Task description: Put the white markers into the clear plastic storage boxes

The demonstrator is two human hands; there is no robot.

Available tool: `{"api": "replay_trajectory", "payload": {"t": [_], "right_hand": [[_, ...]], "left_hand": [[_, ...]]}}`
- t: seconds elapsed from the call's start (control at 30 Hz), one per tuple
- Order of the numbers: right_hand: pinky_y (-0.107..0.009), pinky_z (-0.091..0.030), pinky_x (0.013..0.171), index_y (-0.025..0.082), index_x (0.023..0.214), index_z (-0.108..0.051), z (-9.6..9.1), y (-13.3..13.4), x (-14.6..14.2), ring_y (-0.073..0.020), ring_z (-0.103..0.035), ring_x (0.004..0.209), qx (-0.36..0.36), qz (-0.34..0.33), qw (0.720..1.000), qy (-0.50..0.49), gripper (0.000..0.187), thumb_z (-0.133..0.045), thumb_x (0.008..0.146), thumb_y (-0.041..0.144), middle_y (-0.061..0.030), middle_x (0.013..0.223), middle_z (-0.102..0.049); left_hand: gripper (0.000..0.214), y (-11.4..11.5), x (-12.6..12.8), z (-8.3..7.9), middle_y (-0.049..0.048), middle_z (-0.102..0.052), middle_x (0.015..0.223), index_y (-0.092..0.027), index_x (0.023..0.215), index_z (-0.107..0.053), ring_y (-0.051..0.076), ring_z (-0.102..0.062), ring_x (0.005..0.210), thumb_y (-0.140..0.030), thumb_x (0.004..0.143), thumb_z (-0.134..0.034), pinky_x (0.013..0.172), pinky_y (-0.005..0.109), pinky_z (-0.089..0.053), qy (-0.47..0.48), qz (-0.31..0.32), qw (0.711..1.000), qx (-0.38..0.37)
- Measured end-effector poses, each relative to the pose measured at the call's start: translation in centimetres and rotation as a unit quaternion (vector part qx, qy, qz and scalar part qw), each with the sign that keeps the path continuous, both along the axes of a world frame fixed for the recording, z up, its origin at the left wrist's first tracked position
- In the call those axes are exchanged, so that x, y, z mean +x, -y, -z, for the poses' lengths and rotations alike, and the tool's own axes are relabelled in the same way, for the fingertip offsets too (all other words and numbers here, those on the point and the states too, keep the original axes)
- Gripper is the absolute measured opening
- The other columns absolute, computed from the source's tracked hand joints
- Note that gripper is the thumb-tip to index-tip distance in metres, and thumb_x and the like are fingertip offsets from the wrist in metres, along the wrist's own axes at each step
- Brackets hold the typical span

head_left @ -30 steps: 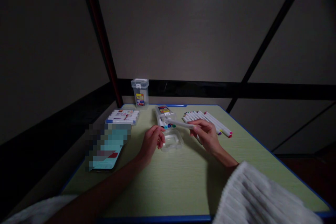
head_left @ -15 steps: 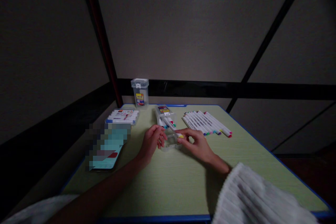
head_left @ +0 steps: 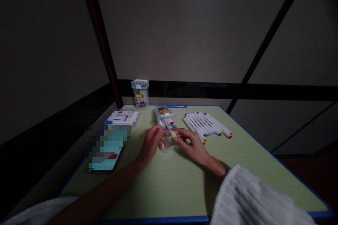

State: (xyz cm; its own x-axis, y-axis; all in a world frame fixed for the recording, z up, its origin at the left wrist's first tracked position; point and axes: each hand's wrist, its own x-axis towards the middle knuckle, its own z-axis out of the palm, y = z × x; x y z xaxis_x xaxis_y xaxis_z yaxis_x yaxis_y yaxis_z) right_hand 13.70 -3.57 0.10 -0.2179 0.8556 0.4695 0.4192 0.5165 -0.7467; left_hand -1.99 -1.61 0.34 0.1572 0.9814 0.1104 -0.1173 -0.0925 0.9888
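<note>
A clear plastic marker case (head_left: 164,113) lies open on the green table (head_left: 169,182), with a few white markers (head_left: 168,123) sticking out of it. My left hand (head_left: 153,142) curls against the near left side of the case. My right hand (head_left: 191,145) pinches a white marker with a yellow cap (head_left: 173,135) and holds it at the case's mouth. A row of several white markers with coloured caps (head_left: 208,123) lies just right of my right hand.
A closed flat pack of markers (head_left: 123,117) lies at the back left. An upright clear box with a label (head_left: 140,93) stands at the far edge. A blurred flat object (head_left: 107,147) lies on the left. Blue table edges and dark bars surround.
My right hand carried a marker from the row on the right over to the case and lowered it there. The left hand stayed by the case.
</note>
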Motion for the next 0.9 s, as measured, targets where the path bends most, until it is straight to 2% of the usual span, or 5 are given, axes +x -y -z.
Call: {"api": "replay_trajectory", "payload": {"t": [0.3, 0.67, 0.9], "right_hand": [[-0.024, -0.042, 0.051, 0.016, 0.102, -0.048, 0.48, -0.21, 0.02, -0.0131, -0.058, 0.062, -0.012, -0.022, 0.999, -0.041, 0.023, -0.048, 0.08, 0.026, -0.0036, 0.073, -0.064], [-0.022, -0.04, 0.049, 0.016, 0.098, -0.05, 0.6, -0.22, 0.17, -0.0132, -0.058, 0.063, -0.007, -0.021, 1.0, -0.02, 0.02, -0.046, 0.082, 0.027, -0.0033, 0.071, -0.063], [-0.021, -0.036, 0.046, 0.015, 0.091, -0.053, 0.2, -0.01, 0.13, -0.0109, -0.05, 0.055, -0.001, -0.012, 1.0, 0.008, 0.015, -0.046, 0.081, 0.025, -0.0014, 0.065, -0.059]], "left_hand": [[0.027, 0.15, 0.04, -0.21, 0.0064, -0.064, 0.081, -0.014, 0.081, -0.048, 0.006, -0.051, 0.039, -0.039, 0.071, -0.048, 0.033, 0.016, -0.031, 0.0, -0.006, 1.0, -0.005], [0.026, -0.03, 0.03, -0.05, 0.0044, -0.063, 0.078, -0.014, 0.08, -0.049, 0.006, -0.051, 0.038, -0.039, 0.072, -0.048, 0.033, 0.016, -0.031, 0.002, -0.005, 1.0, -0.003], [0.026, 0.01, 0.09, -0.07, 0.0019, -0.061, 0.071, -0.014, 0.078, -0.05, 0.006, -0.05, 0.038, -0.04, 0.071, -0.049, 0.033, 0.016, -0.031, 0.004, 0.001, 1.0, -0.006]]}}
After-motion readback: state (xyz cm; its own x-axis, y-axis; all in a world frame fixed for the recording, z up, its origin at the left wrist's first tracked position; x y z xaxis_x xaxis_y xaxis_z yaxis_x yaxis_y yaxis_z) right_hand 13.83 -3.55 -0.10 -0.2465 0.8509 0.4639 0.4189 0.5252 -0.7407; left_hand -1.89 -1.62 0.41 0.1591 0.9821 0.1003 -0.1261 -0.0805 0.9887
